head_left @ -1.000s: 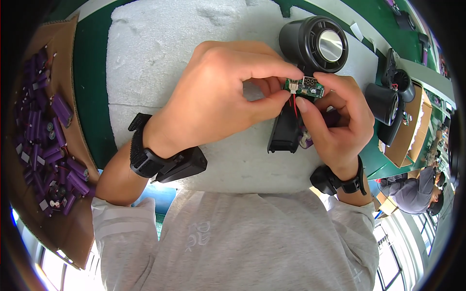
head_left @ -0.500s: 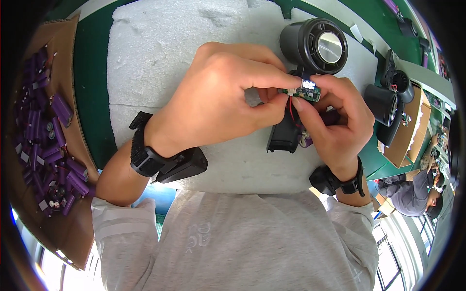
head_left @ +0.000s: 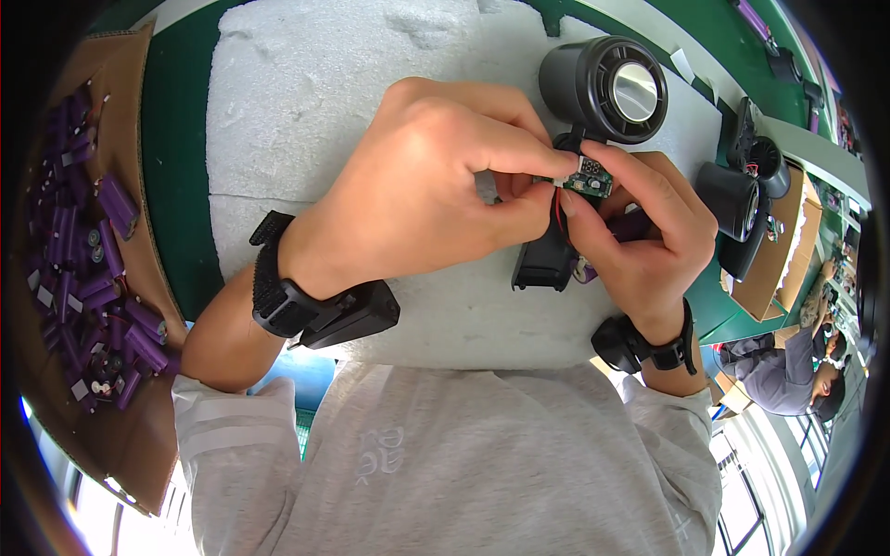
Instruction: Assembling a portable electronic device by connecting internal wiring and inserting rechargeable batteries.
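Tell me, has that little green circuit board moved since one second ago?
Yes, slightly: judged against the white foam block, the green circuit board has shifted toward the picture's lower edge.

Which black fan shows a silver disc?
The fan on the white foam, just beyond the circuit board in the fingers; the other fans, farther right, show none.

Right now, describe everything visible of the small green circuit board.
The small green circuit board is thin and narrow, with a dark display near its upper edge and small metallic-looking parts below. A red wire runs down from near its left end. The left hand and right hand pinch it over a black handle, left fingertips partly hiding that end.
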Demonstrator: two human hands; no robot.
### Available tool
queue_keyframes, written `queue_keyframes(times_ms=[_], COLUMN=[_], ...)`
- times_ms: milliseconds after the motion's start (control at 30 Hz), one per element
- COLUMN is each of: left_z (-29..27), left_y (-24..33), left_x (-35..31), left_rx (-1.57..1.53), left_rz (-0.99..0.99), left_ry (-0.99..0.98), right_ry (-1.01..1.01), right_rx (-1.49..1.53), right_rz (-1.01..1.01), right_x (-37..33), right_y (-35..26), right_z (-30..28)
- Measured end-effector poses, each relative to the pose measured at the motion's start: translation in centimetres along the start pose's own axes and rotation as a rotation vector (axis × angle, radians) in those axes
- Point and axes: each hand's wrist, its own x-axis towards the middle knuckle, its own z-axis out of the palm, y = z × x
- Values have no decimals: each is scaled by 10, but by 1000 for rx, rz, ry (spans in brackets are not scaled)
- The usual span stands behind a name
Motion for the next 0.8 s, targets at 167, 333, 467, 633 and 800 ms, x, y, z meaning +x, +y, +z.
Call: queue_keyframes(times_ms=[167,333,467,633,800], left_z=[1,-1,7,12,18], left_y=[0,-1,6,4,6], left_x=[0,-1,0,-3,-3], left_rx=[4,-33,-134,14,15], left_rz=[21,-2,-108,-72,-82], left_ry=[10,-11,-12,-27,32], right_ry=[2,-26,16,106,121], right_rx=[15,54,185,257,238], right_rz=[-4,37,135,202,177], right_x=[-1,-2,-3,-4,-3], right_y=[1,3,3,3,2], right_z=[0,-2,3,6,5])
